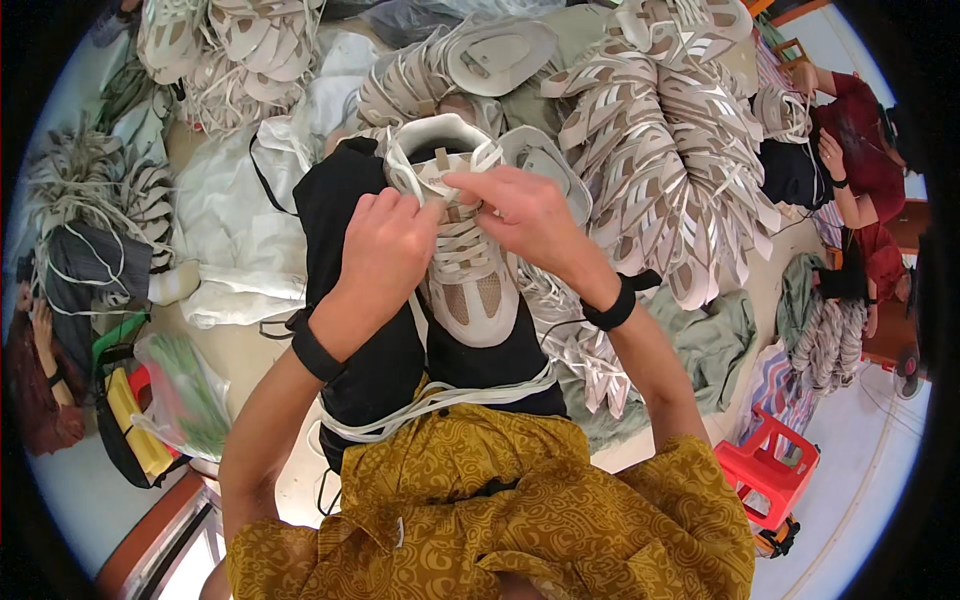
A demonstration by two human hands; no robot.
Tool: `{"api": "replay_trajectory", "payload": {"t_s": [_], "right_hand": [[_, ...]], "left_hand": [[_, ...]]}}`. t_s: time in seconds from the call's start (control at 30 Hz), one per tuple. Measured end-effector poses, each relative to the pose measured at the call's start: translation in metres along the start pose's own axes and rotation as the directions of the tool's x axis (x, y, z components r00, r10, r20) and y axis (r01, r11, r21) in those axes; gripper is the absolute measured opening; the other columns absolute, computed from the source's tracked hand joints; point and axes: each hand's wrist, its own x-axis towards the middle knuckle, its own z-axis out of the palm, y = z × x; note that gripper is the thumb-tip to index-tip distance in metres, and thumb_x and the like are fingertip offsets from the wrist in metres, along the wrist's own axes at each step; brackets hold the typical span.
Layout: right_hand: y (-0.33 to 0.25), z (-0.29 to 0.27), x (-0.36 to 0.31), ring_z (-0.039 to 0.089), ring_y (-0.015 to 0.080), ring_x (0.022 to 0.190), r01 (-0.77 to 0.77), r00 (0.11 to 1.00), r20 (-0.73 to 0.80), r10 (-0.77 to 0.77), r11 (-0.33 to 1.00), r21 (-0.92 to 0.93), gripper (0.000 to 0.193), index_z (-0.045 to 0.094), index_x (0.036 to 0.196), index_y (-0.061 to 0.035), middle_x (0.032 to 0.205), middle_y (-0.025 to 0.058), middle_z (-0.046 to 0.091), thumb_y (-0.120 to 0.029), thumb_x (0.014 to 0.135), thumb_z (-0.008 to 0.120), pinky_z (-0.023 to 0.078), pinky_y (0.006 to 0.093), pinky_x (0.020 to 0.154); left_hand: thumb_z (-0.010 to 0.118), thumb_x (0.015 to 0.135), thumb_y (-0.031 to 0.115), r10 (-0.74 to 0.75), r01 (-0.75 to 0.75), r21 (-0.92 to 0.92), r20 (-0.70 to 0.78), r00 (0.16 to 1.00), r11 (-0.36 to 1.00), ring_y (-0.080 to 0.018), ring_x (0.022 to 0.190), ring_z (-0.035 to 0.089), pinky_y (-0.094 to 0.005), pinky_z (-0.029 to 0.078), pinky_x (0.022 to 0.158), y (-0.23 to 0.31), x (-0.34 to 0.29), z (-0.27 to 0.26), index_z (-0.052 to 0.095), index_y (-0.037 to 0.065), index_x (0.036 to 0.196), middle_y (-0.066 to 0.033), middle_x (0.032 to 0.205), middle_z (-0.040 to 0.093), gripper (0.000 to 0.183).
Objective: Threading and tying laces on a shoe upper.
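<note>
A beige and white sneaker upper (470,300) rests on my black-clad lap, its toe toward me. White shoelace (462,250) crosses its front in rows, and the heel collar points away from me. My left hand (388,245) is closed at the left eyelet edge, its fingertips pinching by the top of the lacing. From the right, my right hand (528,218) pinches the lace near the tongue, thumb and forefinger together. The fingers partly hide the lace between them. A bundle of loose white laces (440,405) lies across my lap.
Long rows of stacked shoe uppers (665,150) lie ahead to the right, with more piles (235,60) at far left. White plastic sheeting (235,230) covers floor on the left. A red stool (768,468) stands at right. Other people (865,150) sit along both sides.
</note>
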Motion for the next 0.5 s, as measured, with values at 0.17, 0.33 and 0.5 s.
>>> {"api": "replay_trajectory", "payload": {"t_s": [0.17, 0.33, 0.5], "right_hand": [[-0.008, 0.007, 0.009, 0.059, 0.0203, 0.065, 0.097, 0.993, 0.091, -0.069, 0.93, -0.354, 0.037, 0.059, 0.102, -0.0108, 0.072, 0.0043, 0.061, -0.004, 0.066, 0.057, 0.045, 0.0301, 0.052], [-0.019, 0.005, 0.017, 0.06, 0.0202, 0.059, 0.074, 0.972, 0.231, 0.049, 0.866, -0.494, 0.034, 0.057, 0.103, -0.0111, 0.066, 0.0027, 0.058, -0.01, 0.069, 0.055, 0.044, 0.03, 0.05], [-0.023, 0.005, 0.017, 0.059, 0.0213, 0.054, 0.128, 0.96, 0.278, -0.009, 0.902, -0.412, 0.035, 0.055, 0.103, -0.0114, 0.062, 0.0025, 0.057, -0.008, 0.068, 0.055, 0.045, 0.0326, 0.046]], "left_hand": [[0.063, 0.064, 0.007, 0.028, -0.033, 0.112, 0.045, 0.999, 0.993, -0.0211, 0.07, 0.05, -0.0326, 0.038, 0.062, -0.004, 0.0, 0.004, 0.057, 0.005, 0.079, -0.0048, 0.067, 0.051, 0.016], [0.064, 0.064, 0.008, 0.08, -0.089, 0.153, 0.063, 0.995, 0.984, -0.0213, 0.068, 0.051, -0.0328, 0.039, 0.061, -0.008, 0.002, 0.005, 0.055, 0.004, 0.075, -0.0056, 0.066, 0.052, 0.014], [0.063, 0.067, 0.01, -0.086, 0.14, -0.18, 0.276, 0.957, 0.974, -0.0269, 0.07, 0.054, -0.0384, 0.043, 0.063, -0.014, 0.005, -0.002, 0.058, 0.005, 0.076, -0.0103, 0.068, 0.057, 0.012]]}}
